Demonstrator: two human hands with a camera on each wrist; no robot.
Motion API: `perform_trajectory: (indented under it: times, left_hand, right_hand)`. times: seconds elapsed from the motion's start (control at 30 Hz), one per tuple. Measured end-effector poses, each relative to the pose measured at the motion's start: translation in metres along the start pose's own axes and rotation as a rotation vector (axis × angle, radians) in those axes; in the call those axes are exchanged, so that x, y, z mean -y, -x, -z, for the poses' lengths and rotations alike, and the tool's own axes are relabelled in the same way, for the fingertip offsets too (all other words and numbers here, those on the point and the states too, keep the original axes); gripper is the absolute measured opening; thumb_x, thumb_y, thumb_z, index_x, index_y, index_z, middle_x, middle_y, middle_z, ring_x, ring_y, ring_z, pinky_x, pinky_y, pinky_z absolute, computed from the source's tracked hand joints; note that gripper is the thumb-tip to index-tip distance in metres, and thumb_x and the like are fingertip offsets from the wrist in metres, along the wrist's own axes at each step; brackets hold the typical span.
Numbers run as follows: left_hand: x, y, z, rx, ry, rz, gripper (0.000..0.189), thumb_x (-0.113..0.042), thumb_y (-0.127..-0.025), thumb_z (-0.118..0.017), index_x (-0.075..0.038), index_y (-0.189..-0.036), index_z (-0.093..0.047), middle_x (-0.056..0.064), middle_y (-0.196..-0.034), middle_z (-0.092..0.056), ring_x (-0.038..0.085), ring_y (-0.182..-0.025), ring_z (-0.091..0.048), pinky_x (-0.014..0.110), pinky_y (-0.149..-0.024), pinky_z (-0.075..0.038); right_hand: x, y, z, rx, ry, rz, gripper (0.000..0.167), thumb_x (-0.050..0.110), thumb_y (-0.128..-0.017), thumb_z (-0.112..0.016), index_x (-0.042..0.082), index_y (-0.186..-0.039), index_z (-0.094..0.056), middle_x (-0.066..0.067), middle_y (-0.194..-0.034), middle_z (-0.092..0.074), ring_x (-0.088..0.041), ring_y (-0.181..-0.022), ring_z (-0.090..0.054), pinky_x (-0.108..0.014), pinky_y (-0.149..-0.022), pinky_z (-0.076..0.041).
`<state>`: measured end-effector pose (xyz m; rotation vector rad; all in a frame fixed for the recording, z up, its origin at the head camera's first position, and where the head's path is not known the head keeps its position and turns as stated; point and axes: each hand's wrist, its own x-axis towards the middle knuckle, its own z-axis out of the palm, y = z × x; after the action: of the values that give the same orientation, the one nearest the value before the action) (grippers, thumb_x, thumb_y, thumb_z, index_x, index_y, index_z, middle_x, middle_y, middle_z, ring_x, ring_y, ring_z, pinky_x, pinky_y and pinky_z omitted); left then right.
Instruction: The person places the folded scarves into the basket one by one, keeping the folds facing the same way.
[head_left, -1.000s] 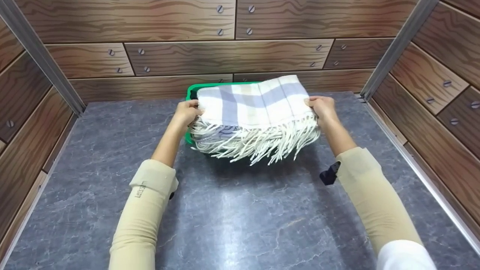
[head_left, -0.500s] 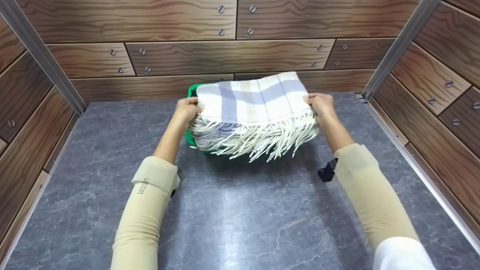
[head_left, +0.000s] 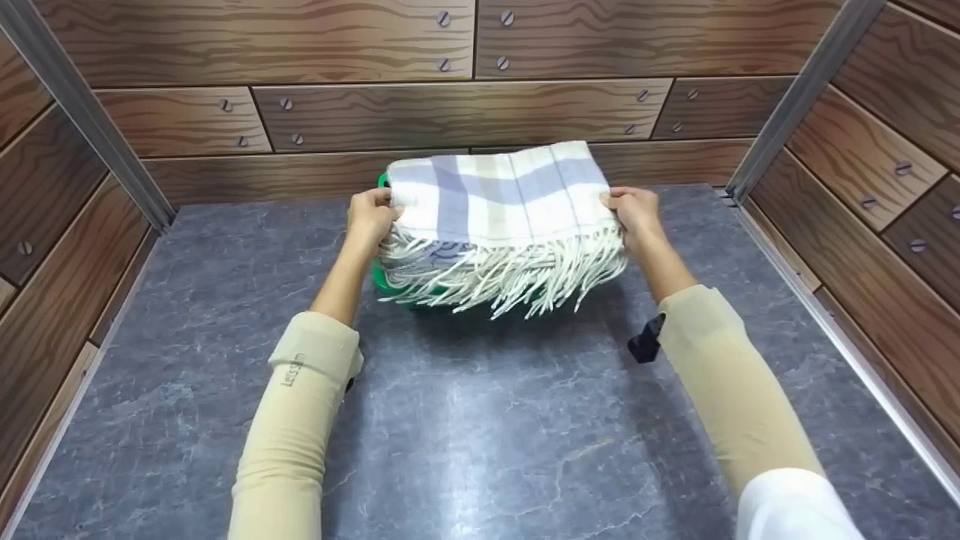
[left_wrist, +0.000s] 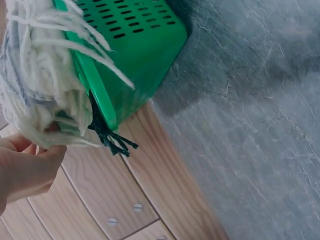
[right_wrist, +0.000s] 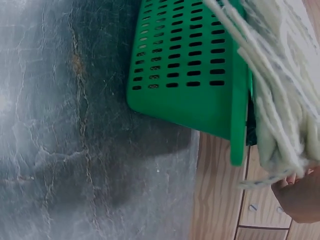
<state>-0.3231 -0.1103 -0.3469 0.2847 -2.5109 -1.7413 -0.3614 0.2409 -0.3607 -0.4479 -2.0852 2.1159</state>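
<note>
A folded plaid scarf (head_left: 499, 199), white with blue-grey and beige bands and a long white fringe, is held level above a green perforated basket (left_wrist: 135, 45). My left hand (head_left: 370, 217) pinches its left edge, thumb on top. At the opposite edge my right hand (head_left: 636, 214) grips it the same way. In the right wrist view the fringe hangs over the rim of the basket (right_wrist: 182, 107). Dark green tassels (left_wrist: 112, 140) stick out over the basket's edge in the left wrist view. The scarf hides most of the basket's inside.
The basket stands at the back of a grey marbled tabletop (head_left: 465, 420), close to the wood-patterned back wall (head_left: 450, 112). Similar panels rise at left and right, with metal posts (head_left: 810, 97) in the corners.
Both hands and the scarf have shifted slightly up and to the left in the head view. The grip on both edges stays the same.
</note>
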Motion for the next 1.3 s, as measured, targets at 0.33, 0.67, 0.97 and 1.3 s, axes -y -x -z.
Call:
perform_trajectory:
  times: [0.33,0.67,0.97,1.3]
  left_hand:
    - [0.01,-0.005,-0.003,-0.052,-0.019,0.026,0.039,-0.005,-0.088,-0.059,-0.001,-0.126,-0.055,0.015,-0.121,-0.056,0.025,-0.114,-0.047,0.033,-0.093,-0.037]
    - [0.02,-0.01,-0.005,-0.048,0.02,0.046,0.041,-0.001,-0.09,-0.056,0.0,-0.13,-0.05,0.015,-0.128,-0.05,0.025,-0.112,-0.048,0.033,-0.09,-0.041]
    - [0.022,-0.011,-0.007,-0.074,0.015,0.048,0.04,-0.002,-0.09,-0.056,-0.001,-0.129,-0.052,0.015,-0.123,-0.054,0.025,-0.113,-0.047,0.033,-0.091,-0.04]
    - [0.025,-0.012,-0.011,-0.099,-0.088,0.062,0.037,-0.005,-0.089,-0.058,-0.006,-0.126,-0.057,0.011,-0.122,-0.056,0.024,-0.114,-0.048,0.034,-0.093,-0.038]
  right_hand:
    - [-0.006,-0.004,-0.003,0.004,-0.011,-0.029,0.009,-0.003,-0.086,-0.059,-0.004,-0.094,-0.062,-0.002,-0.074,-0.057,-0.009,-0.062,-0.053,-0.018,-0.056,-0.046]
    - [-0.017,-0.013,-0.004,0.013,0.049,-0.041,0.018,0.003,-0.086,-0.062,-0.006,-0.102,-0.065,-0.008,-0.087,-0.06,-0.011,-0.068,-0.055,-0.02,-0.061,-0.047]
    - [-0.014,-0.011,-0.008,-0.003,0.072,-0.066,0.025,0.001,-0.088,-0.058,-0.008,-0.112,-0.058,-0.008,-0.092,-0.057,-0.009,-0.067,-0.054,-0.018,-0.06,-0.047]
    - [-0.02,-0.015,-0.008,-0.014,0.142,-0.064,0.03,0.003,-0.089,-0.057,-0.009,-0.116,-0.057,-0.01,-0.1,-0.055,-0.01,-0.073,-0.051,-0.02,-0.066,-0.044]
